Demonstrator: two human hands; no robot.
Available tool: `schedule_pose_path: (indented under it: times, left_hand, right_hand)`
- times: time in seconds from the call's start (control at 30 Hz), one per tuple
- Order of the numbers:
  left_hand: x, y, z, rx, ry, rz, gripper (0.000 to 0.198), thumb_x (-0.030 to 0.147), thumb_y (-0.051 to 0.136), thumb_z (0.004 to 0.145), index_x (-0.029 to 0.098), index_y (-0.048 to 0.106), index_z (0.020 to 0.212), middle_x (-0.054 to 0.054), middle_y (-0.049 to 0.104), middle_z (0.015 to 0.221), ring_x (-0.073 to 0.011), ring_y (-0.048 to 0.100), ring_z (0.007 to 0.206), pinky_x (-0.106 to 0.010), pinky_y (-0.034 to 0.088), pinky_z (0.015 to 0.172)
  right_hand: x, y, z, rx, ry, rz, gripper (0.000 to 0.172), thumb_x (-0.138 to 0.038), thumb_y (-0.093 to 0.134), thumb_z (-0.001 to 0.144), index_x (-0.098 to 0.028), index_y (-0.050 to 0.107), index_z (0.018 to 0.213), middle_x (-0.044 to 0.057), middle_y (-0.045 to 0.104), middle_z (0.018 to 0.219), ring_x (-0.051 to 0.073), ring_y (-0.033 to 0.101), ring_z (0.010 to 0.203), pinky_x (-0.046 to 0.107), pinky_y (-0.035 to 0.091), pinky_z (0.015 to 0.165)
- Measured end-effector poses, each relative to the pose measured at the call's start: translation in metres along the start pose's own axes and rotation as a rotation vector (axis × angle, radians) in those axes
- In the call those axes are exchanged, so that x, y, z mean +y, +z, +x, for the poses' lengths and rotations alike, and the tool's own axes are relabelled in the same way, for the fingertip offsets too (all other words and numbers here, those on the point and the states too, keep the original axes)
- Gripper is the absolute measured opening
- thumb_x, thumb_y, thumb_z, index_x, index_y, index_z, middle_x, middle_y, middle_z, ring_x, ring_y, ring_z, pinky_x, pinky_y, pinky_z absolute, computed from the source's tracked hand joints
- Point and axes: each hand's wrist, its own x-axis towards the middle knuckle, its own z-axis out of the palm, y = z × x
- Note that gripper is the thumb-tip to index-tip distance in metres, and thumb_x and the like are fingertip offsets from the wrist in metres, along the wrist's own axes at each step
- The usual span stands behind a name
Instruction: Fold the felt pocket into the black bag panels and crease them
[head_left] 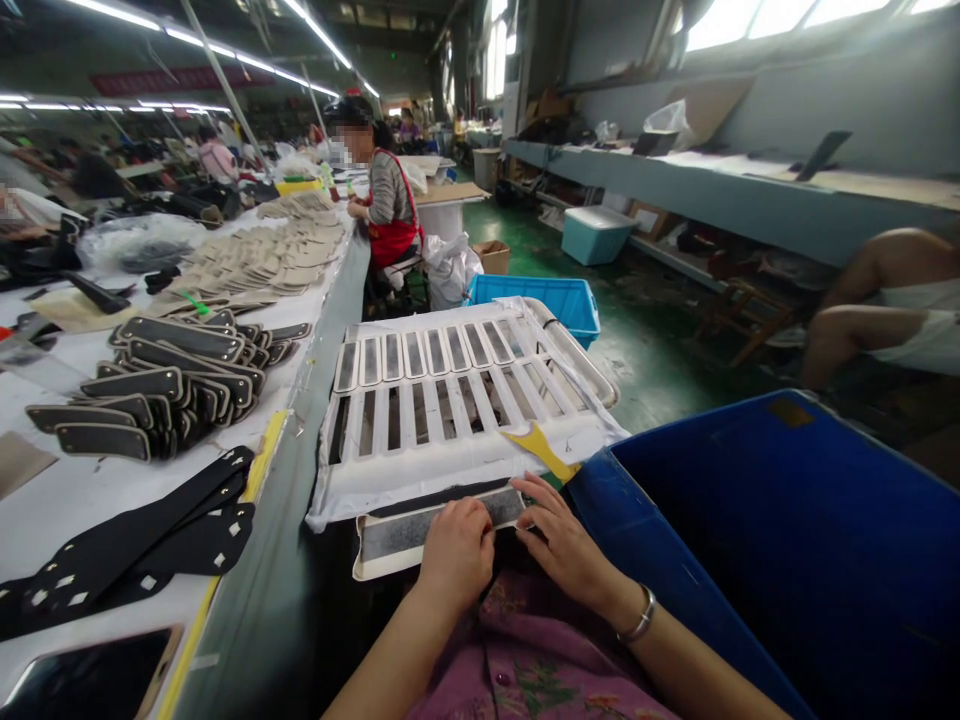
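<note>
Holding it steady's key imo: lower centre, left hand (459,540) is gripping the grey-centred strip (396,538), right hand (561,535) is fanning loose fingers at its right end.

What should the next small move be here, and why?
Probably to press down the right end of the pale-edged strip with the right hand: its fingers are at that end, while the left hand lies over the strip and could steady it. Whether the edge there is loose is hard to tell.
</note>
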Motion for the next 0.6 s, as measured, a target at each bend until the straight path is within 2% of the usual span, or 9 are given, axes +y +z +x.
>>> schedule_pose_path:
  times: [0.2, 0.33, 0.43, 0.5, 0.6]
  left_hand:
    - [-0.001, -0.001, 0.002, -0.023, -0.009, -0.011, 0.007, 0.013, 0.053, 0.081, 0.019, 0.055, 0.079, -0.002, 0.058, 0.094, -0.0201, 0.051, 0.088, -0.033, 0.041, 0.079]
    - [-0.001, -0.001, 0.005, -0.050, -0.013, -0.013, 0.003, 0.019, 0.058, 0.081, 0.019, 0.055, 0.081, -0.002, 0.057, 0.093, -0.0206, 0.050, 0.089, -0.034, 0.041, 0.078]
    - [0.000, -0.002, 0.006, -0.062, -0.019, 0.011, 0.002, 0.019, 0.056, 0.082, 0.019, 0.055, 0.081, -0.002, 0.057, 0.093, -0.0208, 0.050, 0.089, -0.034, 0.040, 0.077]
    - [0.001, -0.003, 0.008, -0.064, -0.025, 0.035, 0.004, 0.017, 0.052, 0.083, 0.019, 0.055, 0.081, -0.002, 0.057, 0.093, -0.0207, 0.050, 0.088, -0.034, 0.040, 0.077]
    - [0.003, -0.004, 0.009, -0.071, -0.036, 0.071, 0.006, 0.016, 0.051, 0.082, 0.019, 0.054, 0.079, -0.003, 0.056, 0.091, -0.0209, 0.050, 0.087, -0.034, 0.040, 0.076]
  right_hand:
    - [0.007, -0.005, 0.006, -0.096, -0.007, 0.091, 0.010, -0.014, 0.046, 0.086, -0.019, 0.055, 0.083, 0.010, 0.047, 0.133, 0.023, 0.027, 0.134, 0.046, 0.032, 0.108]
    - [0.008, -0.004, 0.008, -0.092, 0.050, 0.027, 0.005, -0.014, 0.052, 0.083, -0.019, 0.054, 0.083, 0.011, 0.043, 0.137, 0.026, 0.024, 0.135, 0.050, 0.030, 0.108]
    - [0.006, 0.000, 0.012, -0.090, 0.071, 0.019, 0.010, -0.013, 0.048, 0.084, -0.019, 0.053, 0.079, 0.010, 0.046, 0.134, 0.024, 0.025, 0.135, 0.047, 0.032, 0.107]
    - [0.002, 0.003, 0.013, -0.056, 0.077, -0.015, 0.011, -0.013, 0.046, 0.085, -0.018, 0.053, 0.078, 0.011, 0.047, 0.132, 0.024, 0.029, 0.133, 0.046, 0.033, 0.107]
    - [-0.006, 0.009, 0.007, 0.078, 0.077, -0.169, 0.011, -0.016, 0.046, 0.085, -0.017, 0.057, 0.087, 0.014, 0.047, 0.132, 0.026, 0.032, 0.132, 0.049, 0.033, 0.106]
